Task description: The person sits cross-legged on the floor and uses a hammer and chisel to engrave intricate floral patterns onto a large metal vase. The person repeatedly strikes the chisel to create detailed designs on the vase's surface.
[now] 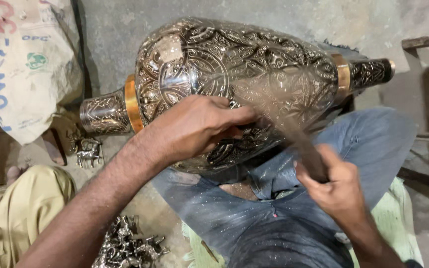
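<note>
The left hand (199,126) pinches its fingers shut on a small tool, hidden but for its blurred tip, against the vase (234,84). The right hand (336,186) grips a blurred hammer (301,146) just beside. The vase lies sideways across the lap. A white sack (26,59) with blue, red and green print sits far left.

Dusty grey concrete floor (284,20), printed sack (26,64) lying left.

Both hands curled closed, left (199,126) above right (336,186).
</note>
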